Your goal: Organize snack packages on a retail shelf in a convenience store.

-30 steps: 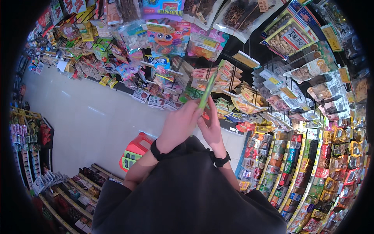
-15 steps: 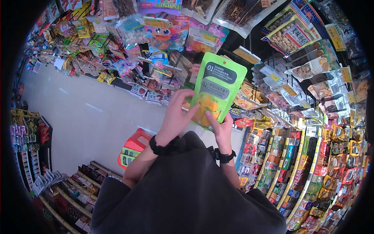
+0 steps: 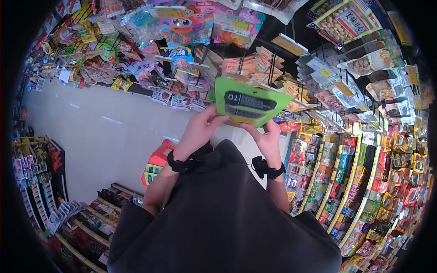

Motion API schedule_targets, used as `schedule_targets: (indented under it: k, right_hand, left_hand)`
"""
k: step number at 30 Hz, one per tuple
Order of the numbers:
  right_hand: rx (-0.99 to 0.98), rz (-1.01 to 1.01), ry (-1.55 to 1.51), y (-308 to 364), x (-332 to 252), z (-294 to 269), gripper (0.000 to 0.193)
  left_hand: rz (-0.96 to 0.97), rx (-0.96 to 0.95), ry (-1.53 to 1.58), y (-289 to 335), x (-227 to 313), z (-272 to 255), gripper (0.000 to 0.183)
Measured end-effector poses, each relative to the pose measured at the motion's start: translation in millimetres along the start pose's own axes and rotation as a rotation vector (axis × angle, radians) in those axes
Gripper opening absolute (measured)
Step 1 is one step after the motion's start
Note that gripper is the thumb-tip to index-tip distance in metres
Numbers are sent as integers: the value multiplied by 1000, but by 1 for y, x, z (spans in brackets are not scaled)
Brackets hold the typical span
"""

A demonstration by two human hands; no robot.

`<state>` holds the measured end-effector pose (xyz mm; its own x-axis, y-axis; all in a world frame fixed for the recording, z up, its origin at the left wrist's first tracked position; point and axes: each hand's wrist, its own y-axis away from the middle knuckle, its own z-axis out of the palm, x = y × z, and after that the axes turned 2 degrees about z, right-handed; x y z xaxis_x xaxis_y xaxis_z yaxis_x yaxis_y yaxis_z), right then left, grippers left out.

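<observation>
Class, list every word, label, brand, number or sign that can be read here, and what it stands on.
The wording is not copied here, only where it stands.
Green pouch, held by the left hand and right hand: a large white number, readable; small lines blurred.
Nut bag: large characters, readable.
Pink bag: a line of capitals, readable.
Yellow tag: too small to read.
Shelf packets: mostly too small or blurred.

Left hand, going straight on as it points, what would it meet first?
The green pouch, which the left hand holds by its edge; beyond it, probably the hanging pink packets, though depth is unclear.
</observation>
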<state>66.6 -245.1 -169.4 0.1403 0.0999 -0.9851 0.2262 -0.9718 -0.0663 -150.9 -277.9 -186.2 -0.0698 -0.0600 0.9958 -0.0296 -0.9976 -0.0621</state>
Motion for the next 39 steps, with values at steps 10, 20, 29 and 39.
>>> schedule_targets:
  k: [10, 20, 29, 39]
  right_hand:
    - [-52, -91, 304, 12, -1, -6, 30]
    - [-38, -73, 271, 17, 1, 4, 27]
    - [39, -82, 229, 18, -5, 11, 43]
    - [8, 21, 243, 21, 4, 5, 46]
  left_hand:
    - [-11, 21, -251, 15, 10, -8, 17]
    - [-59, 63, -194, 19, 1, -11, 17]
    - [-123, 65, -44, 19, 4, -10, 18]
    - [-147, 39, -16, 16, 3, -11, 19]
